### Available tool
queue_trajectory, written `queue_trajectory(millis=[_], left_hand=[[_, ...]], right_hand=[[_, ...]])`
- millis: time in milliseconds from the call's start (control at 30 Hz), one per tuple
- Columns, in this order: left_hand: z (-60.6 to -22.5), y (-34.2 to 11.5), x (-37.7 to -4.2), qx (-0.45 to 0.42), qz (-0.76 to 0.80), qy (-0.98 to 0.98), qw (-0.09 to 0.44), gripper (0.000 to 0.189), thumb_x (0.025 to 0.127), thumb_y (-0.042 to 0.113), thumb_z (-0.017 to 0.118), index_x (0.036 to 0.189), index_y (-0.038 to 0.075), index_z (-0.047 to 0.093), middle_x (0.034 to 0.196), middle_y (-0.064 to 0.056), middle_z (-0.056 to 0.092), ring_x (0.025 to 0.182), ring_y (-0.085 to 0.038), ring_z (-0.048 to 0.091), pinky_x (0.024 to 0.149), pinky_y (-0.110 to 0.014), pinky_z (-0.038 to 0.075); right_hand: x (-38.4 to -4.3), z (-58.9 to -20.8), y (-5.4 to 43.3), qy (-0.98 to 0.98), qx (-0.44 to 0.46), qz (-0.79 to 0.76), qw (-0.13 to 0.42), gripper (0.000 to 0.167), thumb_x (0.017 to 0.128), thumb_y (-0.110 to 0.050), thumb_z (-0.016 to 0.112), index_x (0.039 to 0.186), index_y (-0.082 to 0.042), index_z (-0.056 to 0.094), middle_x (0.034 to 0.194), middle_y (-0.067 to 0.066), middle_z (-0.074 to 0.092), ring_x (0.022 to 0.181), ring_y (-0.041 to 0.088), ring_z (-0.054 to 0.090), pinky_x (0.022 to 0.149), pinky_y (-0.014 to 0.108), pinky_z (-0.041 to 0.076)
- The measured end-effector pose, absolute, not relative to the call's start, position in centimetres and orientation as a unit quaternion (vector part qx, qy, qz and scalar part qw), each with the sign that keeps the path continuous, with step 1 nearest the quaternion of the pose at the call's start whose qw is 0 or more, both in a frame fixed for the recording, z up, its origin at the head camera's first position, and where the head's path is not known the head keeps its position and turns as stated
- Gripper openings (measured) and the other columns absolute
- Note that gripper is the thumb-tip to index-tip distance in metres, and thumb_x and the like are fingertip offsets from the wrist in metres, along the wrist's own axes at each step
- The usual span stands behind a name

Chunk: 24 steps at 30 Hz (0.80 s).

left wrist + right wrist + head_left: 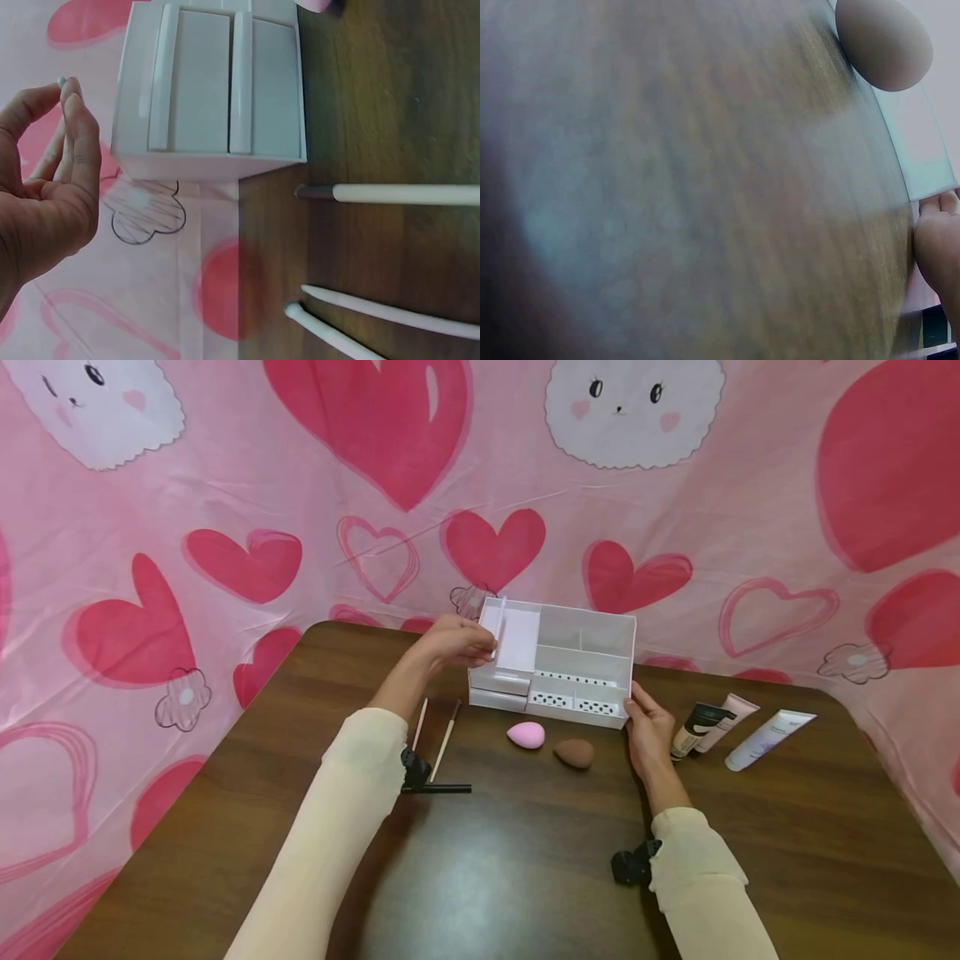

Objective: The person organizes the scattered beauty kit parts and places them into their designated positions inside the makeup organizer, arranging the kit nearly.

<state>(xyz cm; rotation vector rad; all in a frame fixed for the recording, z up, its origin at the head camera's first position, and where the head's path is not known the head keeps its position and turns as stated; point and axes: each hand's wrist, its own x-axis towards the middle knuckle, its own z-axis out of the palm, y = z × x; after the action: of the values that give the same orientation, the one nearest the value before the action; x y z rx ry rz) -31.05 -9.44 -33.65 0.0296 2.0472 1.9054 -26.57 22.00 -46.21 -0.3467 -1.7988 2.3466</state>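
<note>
Organizer (577, 664), white plastic, compartmented with two small drawers: stands at the far middle of my worktop (525, 860), against the pink heart cloth. My left hand (457, 642) hovers at its left end, fingers loosely curled, holding nothing. My right hand (647, 727) rests open against its right front corner. Two sponges, pink (526, 734) and brown (574, 752), lie just before it; brushes (444, 739) left, three tubes (738, 731) right.

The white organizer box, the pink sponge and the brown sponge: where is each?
white organizer box (585, 647), head view, on its inner divider wall.
pink sponge (526, 734), head view, on its rounded middle.
brown sponge (574, 752), head view, on its top.
</note>
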Motion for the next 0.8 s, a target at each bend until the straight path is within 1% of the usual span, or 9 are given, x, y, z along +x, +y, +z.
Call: queue_trajectory(millis=[167,333,433,533,633,700,800], left_hand=[[-33.7,-8.4,-32.0,0.007,0.666,0.723,0.182,0.008,0.092,0.002,0.060,0.088,-0.001,0.066,0.062,0.000,0.067,0.055,-0.006,0.063,0.056,-0.017,0.055],[-33.5,-7.6,-32.6,-0.004,0.656,0.728,0.200,0.012,0.092,-0.001,0.060,0.081,0.000,0.064,0.058,-0.001,0.064,0.050,-0.008,0.061,0.054,-0.018,0.055],[-33.3,-7.1,-32.7,-0.013,0.648,0.735,0.200,0.011,0.091,-0.002,0.062,0.081,-0.002,0.066,0.058,-0.003,0.064,0.050,-0.009,0.061,0.053,-0.019,0.056],[-33.2,-6.7,-32.8,-0.018,0.643,0.740,0.199,0.006,0.090,-0.004,0.064,0.088,-0.007,0.068,0.060,-0.004,0.064,0.051,-0.010,0.062,0.054,-0.020,0.057],[-33.1,-6.4,-32.9,-0.023,0.637,0.744,0.200,0.008,0.089,-0.004,0.065,0.094,-0.010,0.068,0.061,-0.005,0.065,0.051,-0.011,0.063,0.054,-0.020,0.057],[-33.1,-6.2,-33.0,-0.024,0.634,0.746,0.204,0.007,0.089,-0.005,0.065,0.092,-0.010,0.068,0.062,-0.005,0.065,0.052,-0.012,0.064,0.055,-0.021,0.058],[-33.1,-5.9,-33.2,-0.019,0.632,0.745,0.213,0.005,0.090,-0.006,0.065,0.085,-0.007,0.067,0.063,-0.006,0.065,0.053,-0.012,0.064,0.055,-0.021,0.058]], right_hand=[[-26.6,-46.2,21.9,-0.601,-0.119,0.786,0.086,0.049,0.104,0.002,0.045,0.152,0.001,0.040,0.162,0.014,0.039,0.143,0.018,0.043,0.119,0.027,0.038],[-26.6,-46.3,21.9,-0.607,-0.119,0.780,0.088,0.048,0.104,0.001,0.046,0.152,0.000,0.041,0.161,0.014,0.040,0.139,0.014,0.047,0.113,0.020,0.043],[-26.6,-46.3,21.9,-0.608,-0.118,0.780,0.087,0.049,0.104,0.000,0.046,0.152,0.000,0.041,0.162,0.014,0.040,0.138,0.014,0.047,0.115,0.022,0.042],[-26.6,-46.3,21.9,-0.606,-0.117,0.782,0.086,0.049,0.104,0.001,0.046,0.152,0.000,0.040,0.162,0.014,0.039,0.139,0.014,0.046,0.119,0.027,0.038],[-26.6,-46.3,21.9,-0.603,-0.117,0.784,0.086,0.049,0.104,0.001,0.045,0.152,0.001,0.040,0.162,0.015,0.039,0.136,0.013,0.048,0.119,0.026,0.039],[-26.6,-46.4,22.0,-0.603,-0.117,0.785,0.087,0.049,0.104,0.001,0.045,0.152,0.002,0.040,0.161,0.016,0.039,0.133,0.011,0.049,0.118,0.025,0.040],[-26.6,-46.4,22.0,-0.602,-0.114,0.785,0.086,0.049,0.104,0.002,0.044,0.152,0.003,0.039,0.161,0.018,0.039,0.132,0.011,0.050,0.117,0.025,0.040]])
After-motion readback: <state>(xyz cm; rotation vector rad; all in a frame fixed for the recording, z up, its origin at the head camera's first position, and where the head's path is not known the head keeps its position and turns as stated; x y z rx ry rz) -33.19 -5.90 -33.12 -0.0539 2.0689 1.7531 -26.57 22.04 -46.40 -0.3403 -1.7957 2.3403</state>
